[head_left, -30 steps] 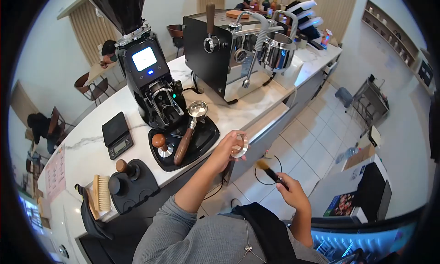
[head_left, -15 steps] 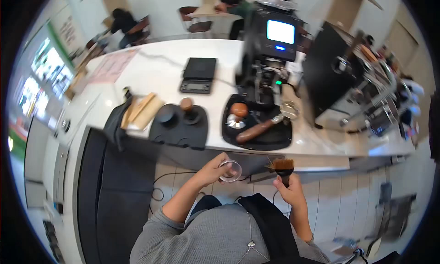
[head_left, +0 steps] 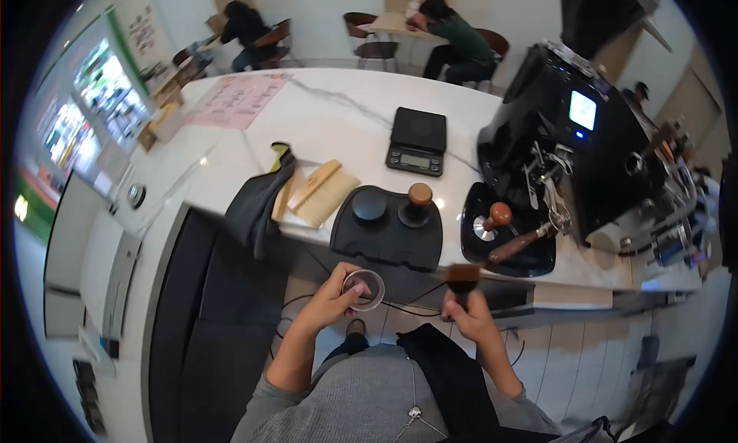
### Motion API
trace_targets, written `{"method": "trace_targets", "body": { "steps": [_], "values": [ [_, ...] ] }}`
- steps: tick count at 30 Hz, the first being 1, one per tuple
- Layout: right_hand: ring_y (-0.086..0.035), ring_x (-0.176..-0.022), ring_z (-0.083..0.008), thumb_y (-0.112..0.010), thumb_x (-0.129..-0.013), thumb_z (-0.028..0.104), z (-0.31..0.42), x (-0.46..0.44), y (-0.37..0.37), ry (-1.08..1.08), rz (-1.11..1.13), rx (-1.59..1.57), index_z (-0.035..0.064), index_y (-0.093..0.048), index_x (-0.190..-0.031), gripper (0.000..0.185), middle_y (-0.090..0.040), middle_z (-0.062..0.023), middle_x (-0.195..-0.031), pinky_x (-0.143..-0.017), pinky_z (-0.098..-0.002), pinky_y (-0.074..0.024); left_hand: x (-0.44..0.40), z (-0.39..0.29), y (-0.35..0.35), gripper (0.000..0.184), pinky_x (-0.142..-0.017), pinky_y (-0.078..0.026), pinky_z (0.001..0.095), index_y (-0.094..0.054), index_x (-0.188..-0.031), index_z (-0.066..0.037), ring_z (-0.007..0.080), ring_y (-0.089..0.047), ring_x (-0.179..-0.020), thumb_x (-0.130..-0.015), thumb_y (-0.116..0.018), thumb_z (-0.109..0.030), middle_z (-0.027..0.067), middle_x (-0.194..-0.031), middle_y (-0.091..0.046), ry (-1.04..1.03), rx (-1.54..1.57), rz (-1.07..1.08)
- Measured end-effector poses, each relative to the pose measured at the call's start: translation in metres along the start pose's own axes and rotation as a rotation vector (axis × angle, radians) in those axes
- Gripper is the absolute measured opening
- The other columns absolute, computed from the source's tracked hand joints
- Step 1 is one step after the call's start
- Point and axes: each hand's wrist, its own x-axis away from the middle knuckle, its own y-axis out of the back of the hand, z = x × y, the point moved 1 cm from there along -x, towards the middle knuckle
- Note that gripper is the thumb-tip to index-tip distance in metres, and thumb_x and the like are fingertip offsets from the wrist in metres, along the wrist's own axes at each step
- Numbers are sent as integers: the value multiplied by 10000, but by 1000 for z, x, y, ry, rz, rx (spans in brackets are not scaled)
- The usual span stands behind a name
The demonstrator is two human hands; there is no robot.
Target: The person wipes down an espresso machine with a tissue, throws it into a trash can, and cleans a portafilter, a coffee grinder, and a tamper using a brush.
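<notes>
My left hand (head_left: 327, 301) is closed around a small clear round cup (head_left: 373, 292), its open rim facing up and my thumb over its near side. In my right hand (head_left: 474, 320) is a short brush (head_left: 463, 277) with brown bristles pointing up and a dark handle; it is blurred. Both hands are in front of the counter edge, apart from each other. Beyond them a black tamping mat (head_left: 387, 245) bears a black round puck (head_left: 370, 205) and a wood-topped tamper (head_left: 420, 195). Past the brush, a wood-handled portafilter (head_left: 516, 247) lies on a black tray (head_left: 542, 265).
Another tamper (head_left: 498, 215) stands on the tray beside a large black grinder (head_left: 530, 109). On the counter lie a scale (head_left: 417, 136), a pale-bristled hand brush (head_left: 327, 199) and a dark cloth (head_left: 260, 201). Two seated people (head_left: 459, 39) are at tables behind. Cables cross the floor.
The view has turned left, so the counter items appear farther right. Both hands keep hold of the same cup and brush; the brush is now more blurred.
</notes>
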Motion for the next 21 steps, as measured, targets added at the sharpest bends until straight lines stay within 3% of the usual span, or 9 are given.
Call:
{"method": "trace_targets", "body": {
  "steps": [1, 6, 11, 16, 21],
  "values": [
    [-490, -614, -89, -562, -825, 129, -2, 0, -9, -60, 55, -31, 0, -510, -877, 148, -522, -28, -664, -576, -250, -416, -3, -2, 5, 187, -515, -422, 190, -431, -1034, -68, 58, -512, -648, -889, -489, -171, 14, -841, -555, 12, -9, 79],
    [-452, -731, -106, -549, -841, 144, 14, 6, -41, -121, -234, -34, -2, -460, -1012, 242, -503, -48, -779, -675, -258, -399, -36, 12, 8, 126, -554, -432, 197, -462, -982, -58, 68, -522, -667, -896, -481, -148, 28, -844, -564, 35, 76, 448],
    [-442, -661, -86, -606, -805, 143, -11, 56, -29, -109, -555, 29, 14, -485, -986, 253, -506, -15, -776, -611, -230, -393, -62, 13, -39, 182, -602, -444, 209, -461, -1026, -40, 81, -521, -732, -903, -479, -172, 36, -911, -553, 130, 81, 754],
    [-479, -589, -63, -650, -773, 126, 25, 80, -21, -214, -690, 225, 10, -497, -964, 270, -525, -22, -742, -535, -221, -410, -74, 13, -120, 212, -630, -442, 212, -447, -1049, -63, 79, -513, -722, -913, -464, -225, 22, -938, -531, 147, 4, 945],
    [-545, -532, -87, -573, -815, 45, 21, 118, 12, -260, -939, -42, -2, -437, -921, 179, -585, -88, -828, -459, -230, -454, -81, 21, -194, 237, -634, -457, 218, -415, -1112, -64, 81, -503, -794, -913, -463, -183, 26, -926, -485, 99, -13, 1061]
  ]
}}
